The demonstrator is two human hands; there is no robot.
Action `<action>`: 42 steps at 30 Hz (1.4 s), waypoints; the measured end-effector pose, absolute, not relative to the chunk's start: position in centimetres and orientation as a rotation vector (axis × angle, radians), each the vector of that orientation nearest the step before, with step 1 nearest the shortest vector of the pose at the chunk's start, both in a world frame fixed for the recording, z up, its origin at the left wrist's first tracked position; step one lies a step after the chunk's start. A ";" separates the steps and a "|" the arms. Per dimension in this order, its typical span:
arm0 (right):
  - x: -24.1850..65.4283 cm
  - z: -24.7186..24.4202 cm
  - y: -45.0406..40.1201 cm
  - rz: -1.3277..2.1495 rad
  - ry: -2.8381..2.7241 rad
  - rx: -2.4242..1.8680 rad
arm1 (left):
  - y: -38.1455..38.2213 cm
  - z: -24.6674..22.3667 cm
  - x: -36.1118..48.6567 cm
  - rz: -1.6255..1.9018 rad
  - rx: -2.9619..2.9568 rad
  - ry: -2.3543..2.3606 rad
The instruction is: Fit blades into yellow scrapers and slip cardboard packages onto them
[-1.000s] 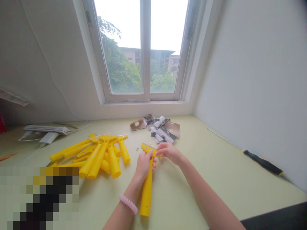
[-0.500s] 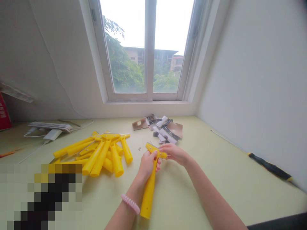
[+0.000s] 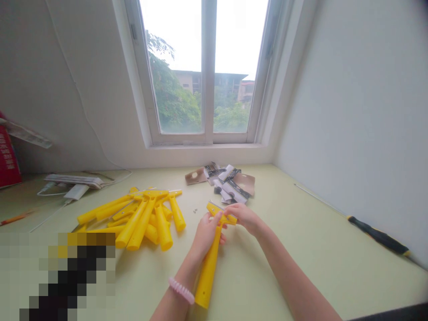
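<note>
A yellow scraper-like tool (image 3: 209, 272) with a long round handle and a crosswise head slants up from the front of the table. My left hand (image 3: 207, 232) is closed round it just below the head, thumb on top. My right hand (image 3: 242, 216) pinches at the right part of the head, along its far edge, where a thin metal strip (image 3: 216, 205) shows. What lies between the right fingertips is hidden. Left of my hands lies a pile of similar yellow tools (image 3: 143, 218). A few tiny metal bits (image 3: 195, 211) rest between pile and hands.
Torn cardboard packaging (image 3: 236, 185) lies near the window wall. A black-handled screwdriver (image 3: 377, 234) lies at the right. At the left are a power strip (image 3: 73, 180), a cable, a red box (image 3: 8, 156) and a pencil (image 3: 15, 218). The lower left corner is pixelated.
The tool's head has shifted slightly right and my right hand has drawn closer against it. The thin metal piece that stuck out at the right end no longer shows there.
</note>
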State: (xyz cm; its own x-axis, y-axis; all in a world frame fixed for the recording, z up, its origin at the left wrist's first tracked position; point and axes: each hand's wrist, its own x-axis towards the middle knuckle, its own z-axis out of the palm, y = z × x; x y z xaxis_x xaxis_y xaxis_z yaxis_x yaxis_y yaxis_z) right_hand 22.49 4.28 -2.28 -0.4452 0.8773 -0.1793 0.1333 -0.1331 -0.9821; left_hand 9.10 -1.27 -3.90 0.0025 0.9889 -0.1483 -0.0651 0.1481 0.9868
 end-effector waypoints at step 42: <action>15.4 -4.1 6.2 0.417 -2.113 -1.201 | -1.7 -1.1 5.7 1.767 0.920 0.985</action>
